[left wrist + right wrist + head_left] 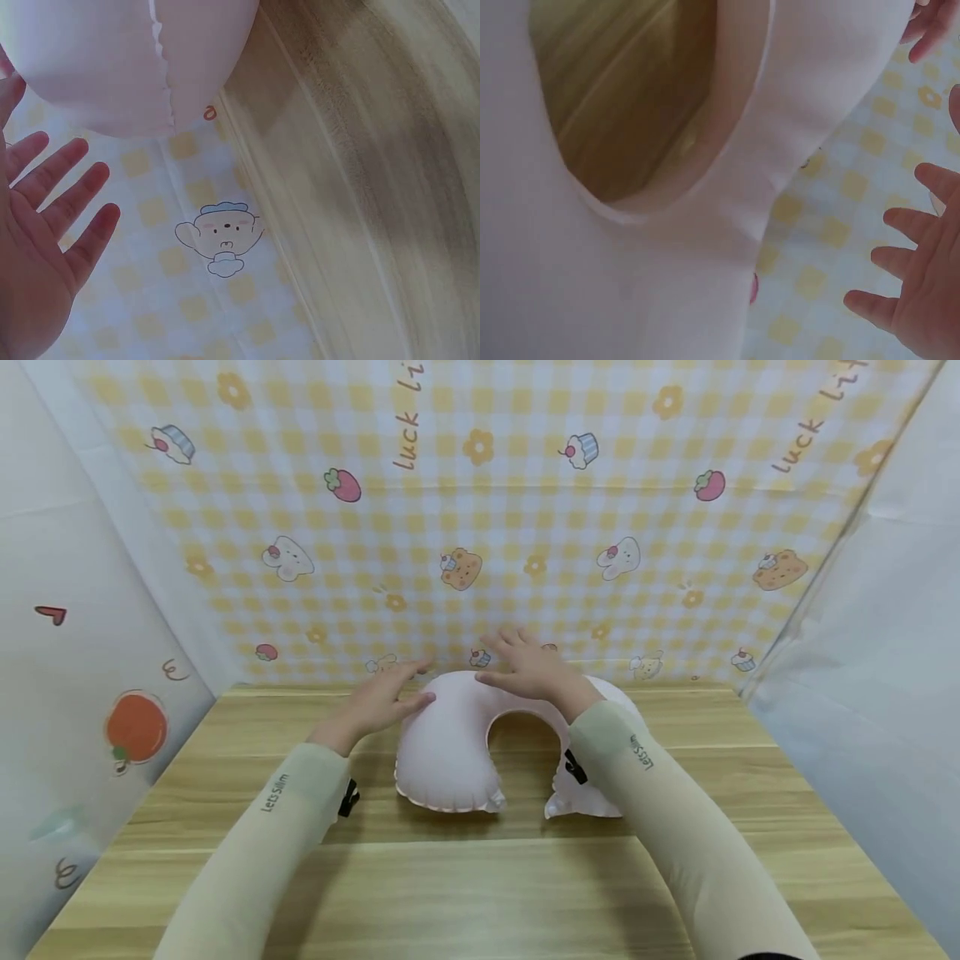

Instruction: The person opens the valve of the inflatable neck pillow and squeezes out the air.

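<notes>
A pale pink inflatable neck pillow (450, 743) lies on the wooden table, its U opening facing the person. Beside its left end is the left hand (378, 700), fingers straight and spread, thumb close to the pillow; whether it touches cannot be told. Over the pillow's curved top reaches the right hand (528, 668), with fingers extended toward the back wall. In the right wrist view that hand's spread fingers (900, 262) stand apart from the pillow (825, 60). From the left wrist the pillow's seamed edge (161, 67) shows above the open palm (45, 240).
The wooden tabletop (480, 893) meets a yellow checked cloth (480, 527) with cartoon prints at the back. White sheets hang at the left (82, 635) and right (885, 652) sides. Both forearms wear pale sleeves (255, 852).
</notes>
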Demonstrator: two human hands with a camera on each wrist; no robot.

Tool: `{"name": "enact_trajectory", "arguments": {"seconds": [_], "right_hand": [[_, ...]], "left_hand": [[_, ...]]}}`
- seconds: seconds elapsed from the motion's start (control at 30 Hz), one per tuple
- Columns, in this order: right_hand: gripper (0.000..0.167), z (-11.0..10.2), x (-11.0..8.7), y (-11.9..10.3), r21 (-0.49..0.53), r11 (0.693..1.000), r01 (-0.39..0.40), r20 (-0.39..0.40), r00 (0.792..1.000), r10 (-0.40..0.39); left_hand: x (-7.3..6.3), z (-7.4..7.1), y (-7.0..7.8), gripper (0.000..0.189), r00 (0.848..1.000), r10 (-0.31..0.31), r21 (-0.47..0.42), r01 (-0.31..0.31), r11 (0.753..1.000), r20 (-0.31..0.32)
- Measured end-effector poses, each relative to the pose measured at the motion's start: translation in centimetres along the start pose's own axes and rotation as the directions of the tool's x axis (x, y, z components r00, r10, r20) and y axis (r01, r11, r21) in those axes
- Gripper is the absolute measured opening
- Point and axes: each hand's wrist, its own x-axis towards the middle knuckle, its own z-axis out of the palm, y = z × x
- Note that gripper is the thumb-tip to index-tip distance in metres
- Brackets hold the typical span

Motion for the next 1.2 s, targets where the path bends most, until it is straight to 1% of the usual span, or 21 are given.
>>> {"name": "enact_trajectory", "arguments": {"seconds": [0.13,0.2,0.23,0.33,0.4,0.5,0.6,0.8,0.93,1.07,1.2], "right_hand": [[0.072,1.2,0.6,0.3,0.118,0.992,0.053,0.028,0.998,-0.057],[0.07,1.8,0.8,0.5,0.156,0.985,0.069,0.038,0.996,-0.076],[0.07,2.0,0.9,0.6,0.178,0.981,0.073,0.045,0.996,-0.082],[0.071,2.8,1.0,0.8,0.226,0.973,0.048,0.071,0.995,-0.066],[0.072,3.3,1.2,0.8,0.234,0.971,0.041,0.087,0.994,-0.063],[0.076,3.9,1.5,0.8,0.202,0.978,0.042,0.098,0.993,-0.063],[0.077,4.4,1.5,0.9,0.169,0.984,0.054,0.093,0.993,-0.071],[0.077,4.6,0.6,1.0,0.219,0.975,0.027,0.105,0.993,-0.051],[0.077,4.6,-0.2,0.9,0.232,0.973,0.004,0.102,0.994,-0.028],[0.078,4.7,-1.2,0.6,0.226,0.974,-0.015,0.096,0.995,-0.007],[0.078,4.9,-2.0,0.2,0.195,0.981,-0.005,0.083,0.996,-0.011]], "left_hand": [[-0.5,0.0,0.1,0.068,1.0,-0.017,-0.067,0.017,0.998,0.004],[-0.6,0.0,0.1,0.068,1.0,-0.019,-0.098,0.019,0.995,0.005],[-0.6,0.1,0.2,0.068,1.0,-0.02,-0.116,0.02,0.993,0.009],[-0.6,0.3,0.2,0.069,0.999,-0.031,-0.161,0.032,0.986,0.013],[-0.7,0.5,0.2,0.07,0.999,-0.038,-0.189,0.04,0.981,0.015],[-0.8,0.7,0.4,0.073,0.999,-0.044,-0.212,0.046,0.976,0.012],[-0.9,0.8,0.8,0.075,0.999,-0.037,-0.208,0.038,0.977,0.006],[-1.2,0.9,1.5,0.076,1.0,-0.025,-0.189,0.024,0.982,-0.004],[-1.4,1.0,2.0,0.075,1.0,-0.011,-0.178,0.011,0.984,0.001],[-2.0,1.2,2.4,0.072,1.0,0.004,-0.153,-0.003,0.988,0.006],[-2.8,1.5,2.7,0.07,1.0,0.009,-0.126,-0.008,0.992,0.007]]}}
